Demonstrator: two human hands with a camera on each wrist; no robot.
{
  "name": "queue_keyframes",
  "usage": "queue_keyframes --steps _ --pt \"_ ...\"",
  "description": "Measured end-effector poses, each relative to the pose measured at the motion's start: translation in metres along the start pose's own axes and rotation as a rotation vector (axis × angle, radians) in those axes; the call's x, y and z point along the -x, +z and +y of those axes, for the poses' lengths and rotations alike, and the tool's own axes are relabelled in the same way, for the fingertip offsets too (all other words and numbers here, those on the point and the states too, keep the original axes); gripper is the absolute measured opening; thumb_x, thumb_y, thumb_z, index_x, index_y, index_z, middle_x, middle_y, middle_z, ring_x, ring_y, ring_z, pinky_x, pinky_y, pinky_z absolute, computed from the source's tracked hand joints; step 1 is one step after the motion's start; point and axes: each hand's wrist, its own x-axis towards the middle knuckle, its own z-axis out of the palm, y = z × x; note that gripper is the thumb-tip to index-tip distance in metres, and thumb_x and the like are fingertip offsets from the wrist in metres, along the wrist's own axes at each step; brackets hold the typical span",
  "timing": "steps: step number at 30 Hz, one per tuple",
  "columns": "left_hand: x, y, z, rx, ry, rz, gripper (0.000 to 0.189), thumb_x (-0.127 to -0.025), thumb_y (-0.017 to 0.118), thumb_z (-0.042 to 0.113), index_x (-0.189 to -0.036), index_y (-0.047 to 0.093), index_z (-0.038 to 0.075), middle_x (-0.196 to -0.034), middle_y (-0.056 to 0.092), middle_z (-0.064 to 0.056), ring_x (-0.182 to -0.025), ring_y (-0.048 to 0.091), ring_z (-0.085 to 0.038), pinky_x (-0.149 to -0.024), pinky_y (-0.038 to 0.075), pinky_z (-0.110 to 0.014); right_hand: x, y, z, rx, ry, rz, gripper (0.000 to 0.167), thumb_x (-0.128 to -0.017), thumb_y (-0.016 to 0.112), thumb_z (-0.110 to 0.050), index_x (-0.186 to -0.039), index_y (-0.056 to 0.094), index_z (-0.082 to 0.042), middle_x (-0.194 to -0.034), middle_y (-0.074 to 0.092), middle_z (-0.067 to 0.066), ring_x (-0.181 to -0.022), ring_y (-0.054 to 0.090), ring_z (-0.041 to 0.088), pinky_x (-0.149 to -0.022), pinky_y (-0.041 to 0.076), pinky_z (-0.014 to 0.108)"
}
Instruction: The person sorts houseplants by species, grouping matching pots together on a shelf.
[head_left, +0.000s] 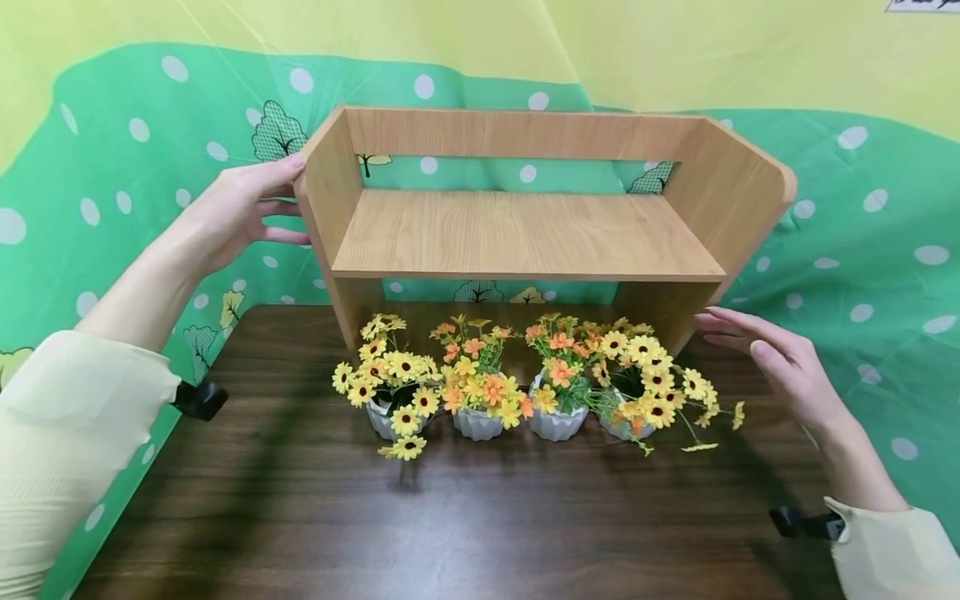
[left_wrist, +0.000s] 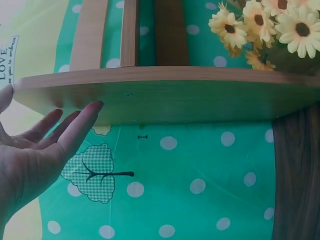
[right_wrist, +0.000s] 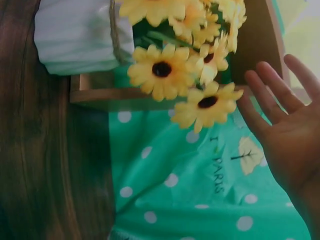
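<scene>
Near the worktop's (head_left: 465,533) back edge: wooden shelf (head_left: 525,233), four potted flowers (head_left: 558,372) before it | left hand (head_left: 251,204), fingers extended, touching left panel (head_left: 336,179) | right hand (head_left: 787,367), fingers spread, near right panel (head_left: 735,196) | worktop dark, wood-grained; dotted green-yellow cloth (head_left: 480,50) behind

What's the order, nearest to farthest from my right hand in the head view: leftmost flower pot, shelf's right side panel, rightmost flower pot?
1. Right side panel: lower part beside the right hand.
2. Rightmost flower pot: right end of the row.
3. Leftmost flower pot: left end of the row.
</scene>
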Motion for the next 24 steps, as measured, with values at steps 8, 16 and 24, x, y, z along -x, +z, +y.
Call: queue_keyframes --steps 8,16,24 --pt "-0.004 0.004 0.004 0.016 -0.01 -0.038 0.07 -0.102 0.048 0.06 -0.162 0.03 0.03 -0.168 0.027 -0.013 -0.142 0.04 -0.036 -0.081 0.064 -0.03 0.014 -0.018 0.012 -0.058 0.18 -0.048 0.046 -0.105 0.02 0.011 -0.147 0.029 0.025 -0.146 0.056 0.027 -0.132 0.064 0.022 -0.111 0.048 0.021" --pt "-0.006 0.002 0.005 0.074 -0.037 -0.054 0.069 -0.104 0.05 0.055 -0.163 0.027 0.03 -0.17 0.02 -0.011 -0.148 0.031 -0.041 -0.079 0.065 -0.032 0.031 -0.035 0.034 0.01 0.345 -0.15 0.047 -0.109 0.018 0.005 -0.153 0.028 0.017 -0.149 0.059 0.013 -0.133 0.062 0.015 -0.105 0.052 0.019" --pt "-0.006 0.0 0.005 0.137 -0.071 -0.049 0.068 -0.103 0.056 0.05 -0.163 0.029 0.031 -0.17 0.018 -0.011 -0.148 0.03 -0.042 -0.079 0.065 -0.033 0.053 -0.042 0.053 0.13 0.539 -0.139 0.045 -0.112 0.028 -0.005 -0.155 0.034 0.008 -0.147 0.061 -0.008 -0.13 0.06 -0.002 -0.099 0.053 0.014"
